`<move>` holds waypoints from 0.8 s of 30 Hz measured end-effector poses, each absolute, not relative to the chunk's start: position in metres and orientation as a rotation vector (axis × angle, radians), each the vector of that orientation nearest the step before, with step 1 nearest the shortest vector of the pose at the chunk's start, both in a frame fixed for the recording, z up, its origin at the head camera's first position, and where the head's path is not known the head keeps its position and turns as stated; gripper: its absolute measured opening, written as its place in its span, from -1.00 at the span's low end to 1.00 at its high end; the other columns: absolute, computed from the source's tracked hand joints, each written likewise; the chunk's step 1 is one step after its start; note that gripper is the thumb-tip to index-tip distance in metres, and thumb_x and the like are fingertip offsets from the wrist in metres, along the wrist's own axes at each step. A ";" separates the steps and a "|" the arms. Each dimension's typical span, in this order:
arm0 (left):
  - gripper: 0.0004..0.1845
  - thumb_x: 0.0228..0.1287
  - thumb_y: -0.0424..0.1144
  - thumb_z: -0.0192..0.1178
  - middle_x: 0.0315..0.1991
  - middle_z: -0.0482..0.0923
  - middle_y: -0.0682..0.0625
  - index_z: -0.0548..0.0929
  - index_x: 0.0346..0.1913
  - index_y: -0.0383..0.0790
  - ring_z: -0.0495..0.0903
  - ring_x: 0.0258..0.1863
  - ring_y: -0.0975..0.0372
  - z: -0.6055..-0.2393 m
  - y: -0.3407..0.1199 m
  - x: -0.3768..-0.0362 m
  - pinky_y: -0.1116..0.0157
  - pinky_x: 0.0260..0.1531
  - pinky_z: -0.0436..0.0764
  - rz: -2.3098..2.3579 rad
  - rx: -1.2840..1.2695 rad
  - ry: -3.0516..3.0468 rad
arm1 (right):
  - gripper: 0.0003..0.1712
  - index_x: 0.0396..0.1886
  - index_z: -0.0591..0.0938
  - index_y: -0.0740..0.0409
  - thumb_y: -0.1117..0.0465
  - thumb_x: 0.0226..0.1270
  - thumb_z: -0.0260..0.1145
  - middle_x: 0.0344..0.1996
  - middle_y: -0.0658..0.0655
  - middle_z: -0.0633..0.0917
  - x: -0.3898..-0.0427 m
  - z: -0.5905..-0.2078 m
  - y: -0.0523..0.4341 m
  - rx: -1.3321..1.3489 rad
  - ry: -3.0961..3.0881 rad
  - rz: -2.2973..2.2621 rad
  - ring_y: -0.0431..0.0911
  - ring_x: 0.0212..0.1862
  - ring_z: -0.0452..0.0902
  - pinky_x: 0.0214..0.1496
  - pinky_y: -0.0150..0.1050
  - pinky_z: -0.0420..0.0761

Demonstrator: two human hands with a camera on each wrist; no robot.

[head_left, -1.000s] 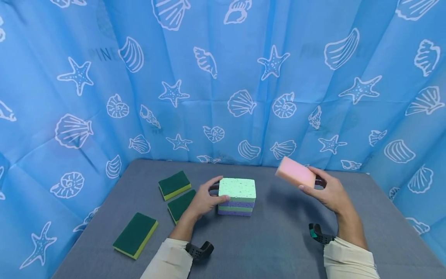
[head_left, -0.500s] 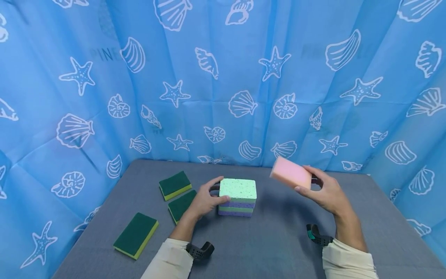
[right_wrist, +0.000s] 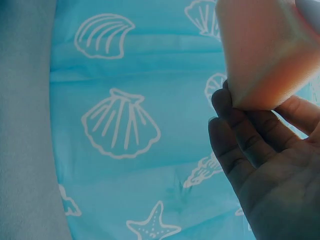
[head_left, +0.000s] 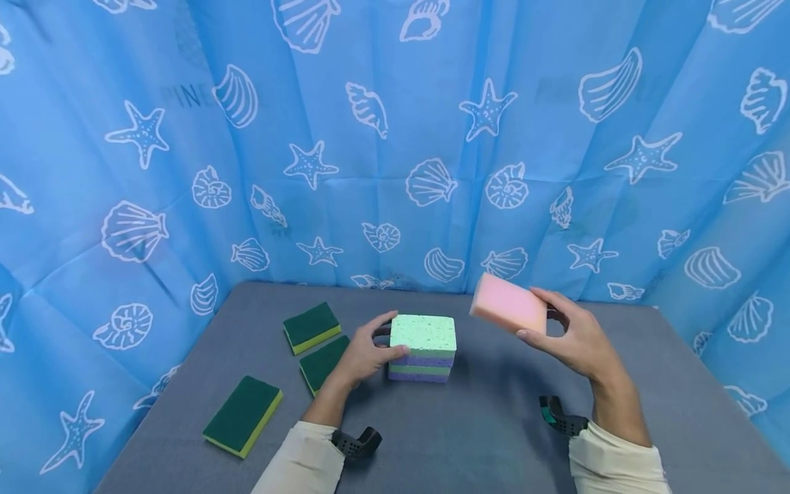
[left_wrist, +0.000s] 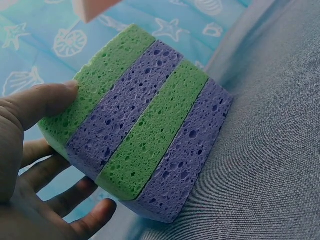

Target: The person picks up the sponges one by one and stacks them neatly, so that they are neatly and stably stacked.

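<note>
Pink sponge (head_left: 509,303): plain rectangular block, held clear of the table, tilted, pinched at its right end between thumb and fingers of right hand (head_left: 574,339); free end pointing left toward the stack. Stack of sponges (head_left: 422,348): four layers, alternating green and purple, mint-green porous top, flat on the table, squared up, gripped at its left side by left hand (head_left: 364,357).
</note>
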State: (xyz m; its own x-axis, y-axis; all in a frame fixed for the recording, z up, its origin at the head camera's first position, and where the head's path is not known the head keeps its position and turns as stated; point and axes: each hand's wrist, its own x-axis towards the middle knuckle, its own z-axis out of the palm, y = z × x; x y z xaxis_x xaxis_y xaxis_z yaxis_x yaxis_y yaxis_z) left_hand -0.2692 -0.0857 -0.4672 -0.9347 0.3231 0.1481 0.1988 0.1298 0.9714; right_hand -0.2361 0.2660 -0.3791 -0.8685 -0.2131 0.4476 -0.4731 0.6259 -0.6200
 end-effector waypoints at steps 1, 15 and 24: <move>-0.23 0.19 -0.20 0.38 0.24 0.34 -0.29 0.29 0.44 -0.15 0.44 0.11 -0.17 -0.467 -0.086 -0.269 0.04 -0.12 0.58 1.943 0.535 2.284 | -0.15 0.33 0.38 0.37 0.18 0.08 0.52 0.13 0.36 0.50 -0.236 -0.378 0.265 0.559 -2.521 1.102 0.09 0.01 0.43 -0.06 -0.51 0.36; -0.22 0.18 -0.19 0.39 0.24 0.33 -0.30 0.30 0.44 -0.17 0.45 0.09 -0.18 -0.464 -0.086 -0.269 0.05 -0.12 0.58 1.944 0.530 2.295 | -0.14 0.32 0.39 0.39 0.16 0.06 0.54 0.10 0.31 0.52 -0.245 -0.379 0.244 0.610 -2.537 1.095 0.06 -0.02 0.43 -0.04 -0.41 0.41; -0.21 0.17 -0.21 0.40 0.22 0.34 -0.33 0.28 0.44 -0.21 0.49 0.05 -0.15 -0.465 -0.085 -0.269 0.07 -0.15 0.60 1.937 0.549 2.296 | -0.13 0.31 0.40 0.38 0.18 0.03 0.55 0.11 0.30 0.53 -0.249 -0.381 0.234 0.676 -2.519 1.103 0.03 -0.04 0.43 -0.06 -0.37 0.44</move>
State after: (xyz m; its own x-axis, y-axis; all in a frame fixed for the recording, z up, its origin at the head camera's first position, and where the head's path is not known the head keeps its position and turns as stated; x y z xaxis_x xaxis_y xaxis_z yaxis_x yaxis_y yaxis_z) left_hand -0.2689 -0.0850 -0.4647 -0.9316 0.3256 0.1615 0.2140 0.1323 0.9678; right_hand -0.2493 0.2338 -0.3815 -0.8413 -0.2959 0.4525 -0.5332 0.5924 -0.6040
